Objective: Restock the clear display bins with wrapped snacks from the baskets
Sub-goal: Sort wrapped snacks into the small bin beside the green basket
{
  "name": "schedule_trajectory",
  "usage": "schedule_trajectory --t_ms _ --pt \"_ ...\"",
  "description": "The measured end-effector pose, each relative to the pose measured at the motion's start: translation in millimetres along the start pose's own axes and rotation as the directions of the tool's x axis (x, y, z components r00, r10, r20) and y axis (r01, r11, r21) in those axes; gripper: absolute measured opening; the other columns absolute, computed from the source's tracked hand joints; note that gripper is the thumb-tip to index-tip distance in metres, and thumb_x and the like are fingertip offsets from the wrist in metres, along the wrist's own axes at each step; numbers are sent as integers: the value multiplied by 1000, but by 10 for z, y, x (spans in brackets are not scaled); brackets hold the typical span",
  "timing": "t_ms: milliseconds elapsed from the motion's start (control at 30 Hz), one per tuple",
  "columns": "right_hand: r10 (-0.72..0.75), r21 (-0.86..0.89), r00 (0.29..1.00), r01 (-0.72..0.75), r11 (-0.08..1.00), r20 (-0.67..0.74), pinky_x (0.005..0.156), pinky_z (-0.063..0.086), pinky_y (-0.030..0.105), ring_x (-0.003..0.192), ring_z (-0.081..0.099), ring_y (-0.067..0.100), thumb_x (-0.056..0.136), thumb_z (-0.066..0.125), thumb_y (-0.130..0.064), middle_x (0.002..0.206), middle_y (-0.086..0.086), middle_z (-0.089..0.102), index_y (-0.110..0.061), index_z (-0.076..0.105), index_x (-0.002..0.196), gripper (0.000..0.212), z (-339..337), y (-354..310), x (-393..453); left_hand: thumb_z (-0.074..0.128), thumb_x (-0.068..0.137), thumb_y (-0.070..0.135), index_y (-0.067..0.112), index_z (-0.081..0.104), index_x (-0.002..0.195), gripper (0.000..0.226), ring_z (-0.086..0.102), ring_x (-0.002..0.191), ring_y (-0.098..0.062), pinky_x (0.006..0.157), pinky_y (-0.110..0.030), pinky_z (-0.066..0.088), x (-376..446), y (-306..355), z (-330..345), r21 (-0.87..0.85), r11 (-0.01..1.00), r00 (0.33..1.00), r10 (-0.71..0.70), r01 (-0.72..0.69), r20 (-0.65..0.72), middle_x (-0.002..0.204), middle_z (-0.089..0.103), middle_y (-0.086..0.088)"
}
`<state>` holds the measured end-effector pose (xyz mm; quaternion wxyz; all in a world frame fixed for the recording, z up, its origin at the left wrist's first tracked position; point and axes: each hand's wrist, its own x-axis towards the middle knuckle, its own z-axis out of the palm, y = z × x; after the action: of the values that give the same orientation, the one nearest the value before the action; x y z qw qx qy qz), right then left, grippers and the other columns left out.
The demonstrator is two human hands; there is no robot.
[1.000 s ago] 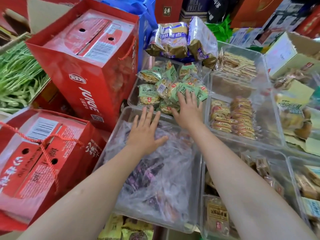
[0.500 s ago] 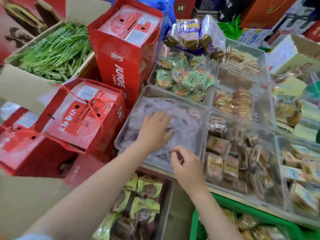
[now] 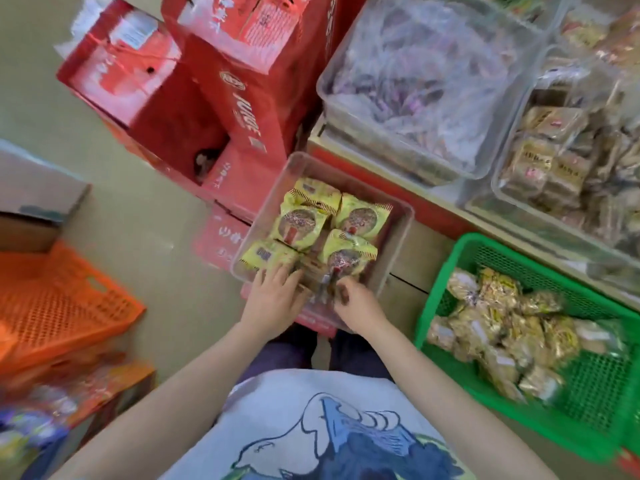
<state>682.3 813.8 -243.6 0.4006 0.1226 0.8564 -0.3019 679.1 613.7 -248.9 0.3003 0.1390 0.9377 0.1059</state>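
left hand (image 3: 273, 299): at the near edge of the low clear bin, fingers spread flat on a yellow packet and the brown ones beside it; pressing, not closed round anything.
right hand (image 3: 356, 304): just right of the left hand, fingers curled over small dark wrapped pieces at the bin's near rim; blur hides whether it truly pinches one, so i cannot tell.
low clear bin (image 3: 398, 233): directly ahead of both hands, below the shelf; thin stiff plastic, likely light; best gripped by its rim on two sides.
yellow wrapped snacks (image 3: 360, 218): just beyond the fingertips, lying flat in two rows; round cakes in crinkly film, light, probably crushable and slick; take one by the sealed crimped ends or flat across the face, not squeezed in the middle.
green basket (image 3: 460, 258): to the right of the right hand, holding gold-wrapped snacks (image 3: 502, 327) in a loose heap; light, slippery film, easy to scoop several at once.
shelf bins (image 3: 498, 109): far ahead and right of the hands, one covered with a soft plastic sheet, one stacked with tan packets.
red cartons (image 3: 242, 109): far ahead and left, not part of the job.
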Motion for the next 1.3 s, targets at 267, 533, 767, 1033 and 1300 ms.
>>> schedule_trajectory --t_ms 267,533,767,1033,1300 --pt "158 436 982 -99 894 -101 65 44 24 87 55 11 97 63 -25 122 -10 52 -28 42 139 47 323 -237 215 24 94 50 15 50 145 66 27 150 -33 120 -54 17 -283 -185 335 26 1000 998 -4 6 -68 160 34 -10" --pt "254 523 939 -99 846 -233 54 40 26 65 51 12 96 64 -20 94 -1 54 -10 48 113 26 227 -470 182 44 100 45 25 18 159 68 -2 155 -22 122 -40 -7 -352 -241 227 -106 994 999 -9 5 -38 168 5 -3" --pt "146 844 968 -248 476 202 61 49 31 61 58 18 100 57 -30 82 6 64 -14 59 111 19 -291 -401 -393 73 84 21 33 33 153 80 21 150 -24 120 -47 27 -356 129 -575 -337 913 966 172 -230 -194 165 19 2" --pt "64 903 979 -203 378 193 66 49 33 66 58 22 103 41 -52 79 10 64 -12 67 102 48 -819 -178 -807 78 83 39 30 59 126 48 71 77 -20 70 -44 61 -186 629 -1218 -737 674 998 67 -54 -13 103 67 10" --pt "-71 472 883 314 824 -464 99 47 28 121 52 3 86 75 -42 138 -16 51 -39 45 140 62 -1468 70 -1302 69 89 47 22 64 119 40 69 79 -16 80 -39 60 145 1262 -1544 -842 540 988 133 -3 82 91 75 4"
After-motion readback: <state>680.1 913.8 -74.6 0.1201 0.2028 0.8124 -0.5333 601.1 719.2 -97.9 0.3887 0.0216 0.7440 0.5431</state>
